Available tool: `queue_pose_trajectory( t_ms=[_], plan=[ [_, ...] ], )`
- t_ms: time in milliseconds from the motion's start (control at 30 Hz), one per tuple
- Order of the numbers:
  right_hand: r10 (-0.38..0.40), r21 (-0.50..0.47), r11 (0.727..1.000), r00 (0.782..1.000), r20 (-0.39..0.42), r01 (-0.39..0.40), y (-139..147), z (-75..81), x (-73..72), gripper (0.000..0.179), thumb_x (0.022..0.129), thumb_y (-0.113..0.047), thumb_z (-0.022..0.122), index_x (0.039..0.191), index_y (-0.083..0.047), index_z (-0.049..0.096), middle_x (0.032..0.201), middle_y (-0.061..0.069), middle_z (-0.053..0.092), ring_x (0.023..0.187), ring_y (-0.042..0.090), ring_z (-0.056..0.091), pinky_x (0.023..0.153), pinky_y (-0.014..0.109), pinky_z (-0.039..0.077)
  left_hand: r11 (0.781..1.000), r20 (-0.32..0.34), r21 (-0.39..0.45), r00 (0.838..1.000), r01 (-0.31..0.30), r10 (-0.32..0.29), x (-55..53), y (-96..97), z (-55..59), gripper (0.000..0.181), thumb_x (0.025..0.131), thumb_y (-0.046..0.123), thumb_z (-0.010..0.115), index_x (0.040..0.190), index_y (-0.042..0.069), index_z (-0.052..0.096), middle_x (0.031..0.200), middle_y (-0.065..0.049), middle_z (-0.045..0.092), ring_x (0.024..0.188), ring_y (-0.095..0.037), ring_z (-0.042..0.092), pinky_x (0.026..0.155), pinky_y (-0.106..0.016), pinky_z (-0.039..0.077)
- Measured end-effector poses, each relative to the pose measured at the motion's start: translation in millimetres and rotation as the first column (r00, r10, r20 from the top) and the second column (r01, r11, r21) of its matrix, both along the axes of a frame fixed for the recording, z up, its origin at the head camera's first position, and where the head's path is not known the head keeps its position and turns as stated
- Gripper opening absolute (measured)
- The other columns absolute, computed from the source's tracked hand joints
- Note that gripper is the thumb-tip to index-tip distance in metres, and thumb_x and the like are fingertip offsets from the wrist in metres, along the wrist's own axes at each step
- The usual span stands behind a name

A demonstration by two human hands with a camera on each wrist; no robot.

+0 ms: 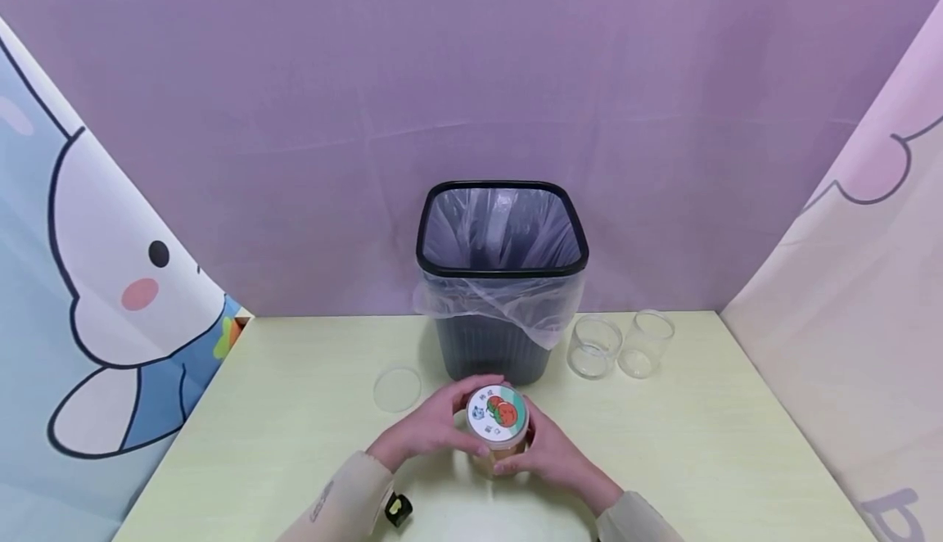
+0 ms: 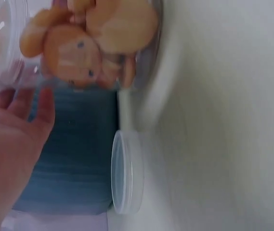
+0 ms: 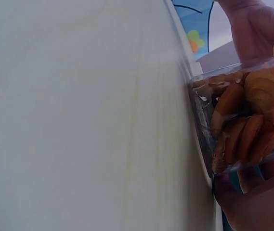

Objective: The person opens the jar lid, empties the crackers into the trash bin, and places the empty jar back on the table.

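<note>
A clear round plastic jar (image 1: 495, 452) with orange-brown pieces inside stands at the tabletop, close in front of the bin. Its round lid (image 1: 498, 413) has a printed label with red-orange fruit and is on the jar. My left hand (image 1: 435, 423) grips the jar from the left, with the thumb at the front. From the right, my right hand (image 1: 548, 452) holds it with curled fingers. In the left wrist view, orange cartoon-like shapes (image 2: 71, 55) show through the jar wall. The right wrist view shows the pieces (image 3: 247, 115) packed close together.
Behind the jar is a dark bin (image 1: 486, 345) with a black rim and a clear liner. A clear round lid (image 1: 398, 389) lies left of it. Two clear open containers, a shorter one (image 1: 593, 349) and a taller one (image 1: 646, 345), stand to its right. A purple cloth hangs behind.
</note>
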State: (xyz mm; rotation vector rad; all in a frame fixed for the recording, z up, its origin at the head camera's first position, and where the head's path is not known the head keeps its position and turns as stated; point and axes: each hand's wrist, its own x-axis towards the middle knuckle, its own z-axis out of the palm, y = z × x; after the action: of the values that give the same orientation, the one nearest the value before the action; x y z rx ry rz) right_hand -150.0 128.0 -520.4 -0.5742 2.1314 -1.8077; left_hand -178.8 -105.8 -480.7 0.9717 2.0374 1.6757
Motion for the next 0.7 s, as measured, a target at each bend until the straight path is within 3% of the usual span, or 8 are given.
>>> queue_pose_trajectory(
  t_ms=[133, 367, 500, 700],
  plan=[
    [0.002, -0.004, 1.0, 1.0, -0.001, -0.002, 0, -1.1, -0.2, 0.094, 0.069, -0.01, 0.09, 0.149, -0.018, 0.041, 0.138, 0.002, 0.054, 0.126, 0.023, 0.047, 0.104, 0.029, 0.036, 0.992, -0.022, -0.034, 0.993, -0.119, 0.118, 10.6, 3.9, -0.3, 0.091, 0.072, 0.014, 0.09, 0.149, 0.008, 0.044, 0.144, 0.003, 0.052, 0.13, -0.019, 0.049, 0.11, -0.043, 0.035],
    [-0.013, 0.007, 1.0, 1.0, -0.005, 0.013, 0, -2.1, -0.2, 0.09, 0.068, -0.011, 0.09, 0.146, -0.016, 0.044, 0.137, 0.001, 0.055, 0.126, 0.023, 0.048, 0.106, 0.034, 0.034, 0.962, -0.037, -0.024, 0.962, -0.271, 0.27, 29.1, 12.3, 1.3, 0.091, 0.071, 0.018, 0.091, 0.148, 0.009, 0.045, 0.14, -0.001, 0.053, 0.127, -0.022, 0.05, 0.107, -0.047, 0.037],
    [-0.025, 0.02, 1.0, 1.0, -0.006, 0.025, 0, -3.0, -0.5, 0.086, 0.07, -0.012, 0.089, 0.144, -0.016, 0.045, 0.137, 0.0, 0.055, 0.127, 0.022, 0.047, 0.108, 0.036, 0.032, 0.936, -0.087, -0.036, 0.934, -0.351, 0.347, 36.9, 17.5, 1.6, 0.092, 0.07, 0.022, 0.092, 0.147, 0.006, 0.045, 0.14, -0.001, 0.054, 0.124, -0.022, 0.051, 0.104, -0.043, 0.041],
    [-0.022, 0.034, 0.999, 0.999, -0.024, 0.023, 1, -4.0, -1.4, 0.085, 0.072, -0.014, 0.087, 0.145, -0.016, 0.045, 0.138, 0.001, 0.055, 0.127, 0.022, 0.048, 0.108, 0.035, 0.032, 0.88, -0.163, -0.054, 0.874, -0.471, 0.458, 49.0, 26.6, 2.0, 0.093, 0.068, 0.029, 0.093, 0.146, 0.006, 0.047, 0.135, -0.001, 0.056, 0.118, -0.021, 0.054, 0.097, -0.038, 0.046]
  ],
)
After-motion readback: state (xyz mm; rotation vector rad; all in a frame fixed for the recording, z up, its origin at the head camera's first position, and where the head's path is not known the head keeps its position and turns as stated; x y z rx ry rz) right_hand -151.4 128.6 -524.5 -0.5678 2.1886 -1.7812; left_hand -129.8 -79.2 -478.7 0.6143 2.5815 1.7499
